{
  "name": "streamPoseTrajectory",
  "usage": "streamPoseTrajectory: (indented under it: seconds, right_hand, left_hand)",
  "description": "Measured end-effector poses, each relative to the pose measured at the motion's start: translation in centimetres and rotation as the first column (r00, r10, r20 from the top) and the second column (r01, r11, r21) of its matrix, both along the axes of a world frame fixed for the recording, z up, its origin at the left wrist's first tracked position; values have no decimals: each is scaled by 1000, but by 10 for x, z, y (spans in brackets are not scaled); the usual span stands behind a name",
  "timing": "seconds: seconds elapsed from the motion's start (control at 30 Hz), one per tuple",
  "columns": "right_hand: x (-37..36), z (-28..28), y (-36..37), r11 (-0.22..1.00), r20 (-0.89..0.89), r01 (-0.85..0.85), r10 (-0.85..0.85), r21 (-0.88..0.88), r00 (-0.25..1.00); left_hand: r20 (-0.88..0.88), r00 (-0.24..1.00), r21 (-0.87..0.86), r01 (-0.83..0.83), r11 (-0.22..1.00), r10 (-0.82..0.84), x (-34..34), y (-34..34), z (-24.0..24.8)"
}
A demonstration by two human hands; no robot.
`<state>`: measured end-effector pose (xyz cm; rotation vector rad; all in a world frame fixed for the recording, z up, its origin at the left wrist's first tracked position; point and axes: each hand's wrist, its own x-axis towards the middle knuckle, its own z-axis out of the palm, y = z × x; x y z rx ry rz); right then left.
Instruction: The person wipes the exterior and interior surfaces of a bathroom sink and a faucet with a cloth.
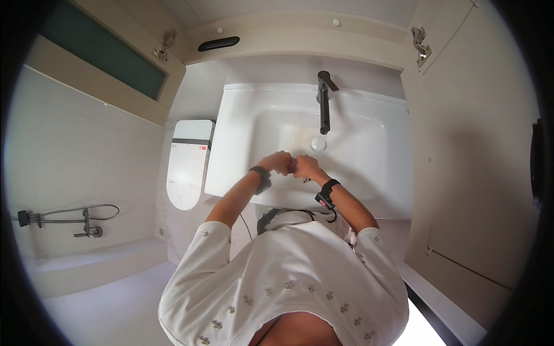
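Over the near side of the white sink (369, 190), my two hands are close together. Between them shows a small dark reddish-purple thing (293, 166), too small and covered to name its kind. My left hand (277, 162) is closed round its left end. Fingers curled, my right hand (309, 167) grips the other end. Just below the right hand there is a small greyish bit (306, 180) that I cannot make out. Beyond the hands lie the round drain plug (318, 144) and a yellowish wet-looking patch (300, 138) on the basin floor.
A dark tap (324, 109) rises at the sink's back edge. Cabinet doors stand open on both sides, the right one (473, 144) close by. A toilet with a white lid (187, 167) is at the left, and a hand shower (89, 230) hangs on the far-left wall.
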<state>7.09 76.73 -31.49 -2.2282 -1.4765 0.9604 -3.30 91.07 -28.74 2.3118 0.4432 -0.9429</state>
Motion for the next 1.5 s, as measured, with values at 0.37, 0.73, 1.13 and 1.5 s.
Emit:
streamPoseTrajectory:
  seconds: [0.37, 0.73, 1.13, 1.5]
  right_hand:
    - [2, -28, 8, 968, 278, -152, 93, 199, 956]
    - [-5, -18, 26, 863, 373, -406, 285, 301, 883]
    - [6, 3, 18, 936, 155, -328, 308, 127, 939]
    - [95, -35, -70, 936, -516, 346, -330, -68, 791]
  left_hand:
    - [28, 891, -248, -434, 866, 454, -20, -15, -37]
    - [-119, 828, -460, -535, 708, 548, -54, -9, -16]
    - [-192, 833, -483, -541, 689, 519, -44, -6, -15]
    - [95, 696, -706, -457, 541, 711, 28, -35, -32]
